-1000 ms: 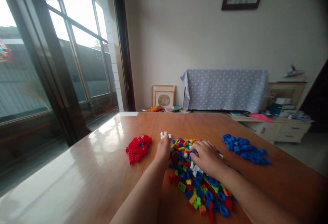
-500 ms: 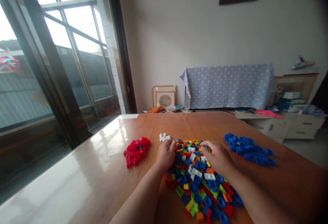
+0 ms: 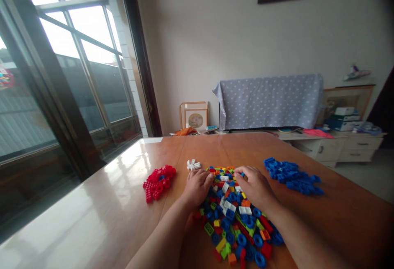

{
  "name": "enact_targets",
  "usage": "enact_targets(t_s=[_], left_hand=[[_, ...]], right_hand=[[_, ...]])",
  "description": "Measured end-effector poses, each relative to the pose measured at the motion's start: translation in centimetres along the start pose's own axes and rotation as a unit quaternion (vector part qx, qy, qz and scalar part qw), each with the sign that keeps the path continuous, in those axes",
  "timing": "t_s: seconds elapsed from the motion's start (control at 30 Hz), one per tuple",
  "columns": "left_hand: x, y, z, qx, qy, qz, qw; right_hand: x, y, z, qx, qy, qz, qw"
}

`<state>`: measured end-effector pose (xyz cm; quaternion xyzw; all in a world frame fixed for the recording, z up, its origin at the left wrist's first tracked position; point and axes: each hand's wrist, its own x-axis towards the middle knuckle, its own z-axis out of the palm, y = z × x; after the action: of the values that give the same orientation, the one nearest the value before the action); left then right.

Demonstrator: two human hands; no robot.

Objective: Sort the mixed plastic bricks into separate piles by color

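Observation:
A mixed pile of toy building bricks (image 3: 229, 214) in blue, white, red, yellow, orange and green lies on the table before me. My left hand (image 3: 198, 185) rests at the pile's far left edge, its fingers bent loosely towards the bricks. Across from it, my right hand (image 3: 253, 183) curves over the upper right edge, thumb and forefinger slightly apart. I see no brick in either hand, though both palms are hidden. Just beyond my left hand sits a small group of white bricks (image 3: 193, 164).
To the left lies a heap of red bricks (image 3: 157, 183) with a blue piece among them. A heap of blue bricks (image 3: 292, 176) lies to the right. The glossy wooden table (image 3: 101, 215) reaches towards a low white cabinet (image 3: 334, 150) by the wall.
My view has turned slightly right, so everything sits a little further left. The left hand's fingers have spread slightly over the pile's edge; the right hand stays about where it was.

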<state>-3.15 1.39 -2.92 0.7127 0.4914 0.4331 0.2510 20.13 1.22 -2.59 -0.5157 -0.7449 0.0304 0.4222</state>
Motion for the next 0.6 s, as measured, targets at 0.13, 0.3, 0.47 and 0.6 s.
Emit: enact_targets(t_s=[0.13, 0.3, 0.47, 0.6], left_hand=[[0.5, -0.6, -0.3, -0.015, 0.016, -0.029, 0.999], [0.8, -1.8, -0.1, -0.062, 0.026, -0.055, 0.996], [0.7, -3.1, 0.7, -0.074, 0.013, -0.077, 0.994], [0.7, -3.2, 0.8, -0.066, 0.033, -0.075, 0.994]], right_hand=[[0.0, 0.1, 0.2, 0.005, -0.004, -0.004, 1.000], [0.0, 0.1, 0.4, 0.011, -0.003, -0.006, 1.000], [0.0, 0.2, 0.4, 0.014, -0.006, -0.005, 1.000], [0.0, 0.4, 0.5, 0.016, -0.008, -0.003, 1.000]])
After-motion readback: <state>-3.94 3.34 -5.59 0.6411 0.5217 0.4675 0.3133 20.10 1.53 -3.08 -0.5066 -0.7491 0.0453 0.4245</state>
